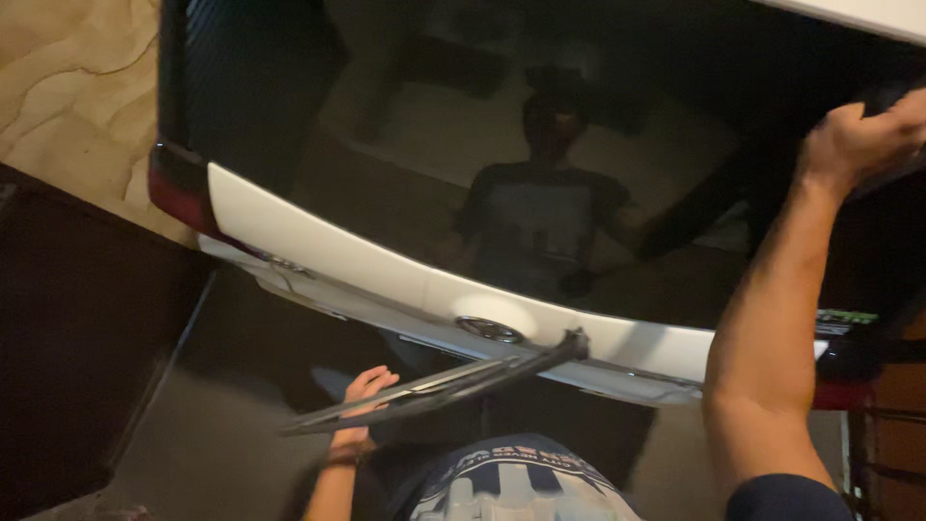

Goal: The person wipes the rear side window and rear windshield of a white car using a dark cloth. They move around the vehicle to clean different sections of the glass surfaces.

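A white car's rear hatch (318, 256) fills the view, and its dark rear window (463, 125) mirrors a standing person. The black rear wiper (453, 384) is swung off the glass and points down to the left. My left hand (365, 397) reaches up from below, its fingers curled around the wiper blade near its middle. My right hand (857, 137) is raised to the window's upper right corner with bent fingers against the dark glass. Whether it holds anything is hidden.
A red tail lamp (174, 193) sits at the hatch's left end and another (837, 394) at the right. A round emblem (489, 330) is below the glass. Tan patterned floor (68, 87) shows at upper left, a dark floor (212, 444) below.
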Tool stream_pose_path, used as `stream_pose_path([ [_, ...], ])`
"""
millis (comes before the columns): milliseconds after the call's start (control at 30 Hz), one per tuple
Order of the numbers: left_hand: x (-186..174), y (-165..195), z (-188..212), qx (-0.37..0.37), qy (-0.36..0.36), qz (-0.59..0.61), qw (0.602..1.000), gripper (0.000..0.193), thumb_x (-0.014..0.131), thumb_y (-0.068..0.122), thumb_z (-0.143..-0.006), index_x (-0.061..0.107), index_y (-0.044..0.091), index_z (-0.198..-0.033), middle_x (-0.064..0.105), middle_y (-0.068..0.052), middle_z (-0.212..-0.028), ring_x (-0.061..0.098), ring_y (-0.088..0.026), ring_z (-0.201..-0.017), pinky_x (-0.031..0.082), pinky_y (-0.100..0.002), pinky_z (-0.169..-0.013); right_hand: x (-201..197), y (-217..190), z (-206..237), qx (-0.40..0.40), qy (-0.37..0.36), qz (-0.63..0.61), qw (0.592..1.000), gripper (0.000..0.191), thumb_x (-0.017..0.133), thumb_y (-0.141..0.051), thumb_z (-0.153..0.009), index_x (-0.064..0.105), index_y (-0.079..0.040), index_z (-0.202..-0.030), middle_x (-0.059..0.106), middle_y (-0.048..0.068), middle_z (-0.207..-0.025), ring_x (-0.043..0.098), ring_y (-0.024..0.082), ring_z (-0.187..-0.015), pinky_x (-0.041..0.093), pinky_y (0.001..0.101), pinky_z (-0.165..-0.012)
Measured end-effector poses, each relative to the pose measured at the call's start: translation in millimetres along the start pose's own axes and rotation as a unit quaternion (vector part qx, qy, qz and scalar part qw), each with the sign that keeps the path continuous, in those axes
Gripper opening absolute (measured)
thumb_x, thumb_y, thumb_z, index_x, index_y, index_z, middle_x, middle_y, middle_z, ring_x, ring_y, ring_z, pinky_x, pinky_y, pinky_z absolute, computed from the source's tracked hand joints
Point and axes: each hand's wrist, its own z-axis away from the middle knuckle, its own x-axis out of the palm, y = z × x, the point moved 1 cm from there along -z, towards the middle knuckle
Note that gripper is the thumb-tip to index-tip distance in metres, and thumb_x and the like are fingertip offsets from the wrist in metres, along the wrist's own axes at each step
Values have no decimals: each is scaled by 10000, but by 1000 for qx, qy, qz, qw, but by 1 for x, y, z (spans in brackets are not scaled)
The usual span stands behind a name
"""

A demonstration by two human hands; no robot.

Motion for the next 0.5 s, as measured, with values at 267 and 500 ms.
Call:
stream_pose_path([
  [267,-116,68,-32,-90,20,-81,992,506,615,361,-942,567,129,-1390,735,-94,-1295,752,-241,-1076,484,-401,-919,45,-177,17,36,-91,35,995,314,604,-166,-592,319,-116,-715,319,50,-668,318,228,-576,285,373,-536],
  [500,-259,142,-39,-95,15,-98,991,535,657,346,-925,556,104,-1391,739,-102,-1273,754,-242,-1063,500,-379,-919,120,-411,59,-155,-93,-20,983,119,565,-56,-677,523,-126,-764,525,43,-741,522,254,-644,404,373,-572],
])
